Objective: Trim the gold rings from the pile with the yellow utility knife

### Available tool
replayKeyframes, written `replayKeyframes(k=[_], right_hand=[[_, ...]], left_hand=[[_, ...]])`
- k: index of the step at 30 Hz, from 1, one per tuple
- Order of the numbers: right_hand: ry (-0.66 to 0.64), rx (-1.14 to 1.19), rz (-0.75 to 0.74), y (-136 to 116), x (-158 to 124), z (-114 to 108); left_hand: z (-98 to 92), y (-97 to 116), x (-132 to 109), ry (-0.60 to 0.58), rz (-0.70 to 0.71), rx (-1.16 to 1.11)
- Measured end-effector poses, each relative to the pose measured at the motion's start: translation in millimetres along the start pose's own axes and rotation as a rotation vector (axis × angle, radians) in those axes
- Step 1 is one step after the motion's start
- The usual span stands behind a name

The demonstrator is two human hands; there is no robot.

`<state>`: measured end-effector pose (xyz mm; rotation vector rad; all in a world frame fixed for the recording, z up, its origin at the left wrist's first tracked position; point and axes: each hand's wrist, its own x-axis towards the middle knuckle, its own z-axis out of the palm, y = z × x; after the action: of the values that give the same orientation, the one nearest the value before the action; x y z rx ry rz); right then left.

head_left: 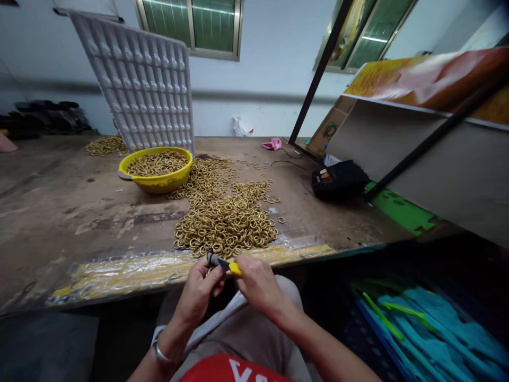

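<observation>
My right hand (258, 284) is closed around a small tool with a yellow handle (234, 268) and a dark tip (213, 259). My left hand (201, 292) is pinched at that tip, fingers curled; what it holds is hidden. Both hands hover at the table's near edge, just in front of a large heap of brass rings (225, 223) on the worn wooden table (79, 212). A yellow bowl (157, 183) full of more rings stands behind the heap to the left.
A white moulded tray (139, 79) leans upright behind the bowl. Another ring pile (106, 145) lies far left. A black device (338, 179) and green foam (401, 212) lie right, under a slanted board. Yellow tape (131, 270) lines the table edge. Teal parts (429, 329) fill a bin below.
</observation>
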<state>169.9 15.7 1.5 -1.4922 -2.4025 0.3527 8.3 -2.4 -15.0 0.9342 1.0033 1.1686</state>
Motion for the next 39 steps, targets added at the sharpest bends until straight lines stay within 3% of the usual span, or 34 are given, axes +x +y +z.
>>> replayKeyframes(k=[7, 11, 13, 16, 21, 27, 32, 35, 39], right_hand=[[-0.025, -0.081, 0.029, -0.6, 3.2, 1.5], [-0.118, -0.17, 0.265, 31.7, 17.9, 0.0], [-0.111, -0.185, 0.314, 48.9, 23.4, -2.1], [-0.058, -0.137, 0.231, 57.3, 26.9, -1.0], [-0.026, -0.101, 0.078, 39.2, 30.3, 17.5], [-0.08, -0.129, 0.079, 35.8, 41.0, 36.8], [-0.047, -0.097, 0.095, 40.2, 46.5, 30.1], [0.032, 0.228, 0.165, 33.1, 42.5, 18.9], [-0.034, 1.135, 0.314, 13.5, 31.2, 9.2]], left_hand=[[-2.2, 6.0, -2.0, -0.046, -0.008, 0.114], [-5.2, 19.2, -13.7, -0.095, -0.008, 0.082], [-8.5, 24.9, -18.4, -0.135, -0.021, 0.019], [-14.3, 24.4, -16.5, -0.102, -0.102, -0.094], [-24.1, 8.5, -7.6, 0.067, -0.155, -0.251], [-35.8, -1.0, -11.6, 0.027, -0.308, -0.451], [-31.5, -12.2, -3.7, -0.028, -0.36, -0.402], [-20.5, -13.5, 1.6, -0.045, -0.356, -0.296], [-4.0, -5.8, 6.0, -0.128, -0.28, -0.33]])
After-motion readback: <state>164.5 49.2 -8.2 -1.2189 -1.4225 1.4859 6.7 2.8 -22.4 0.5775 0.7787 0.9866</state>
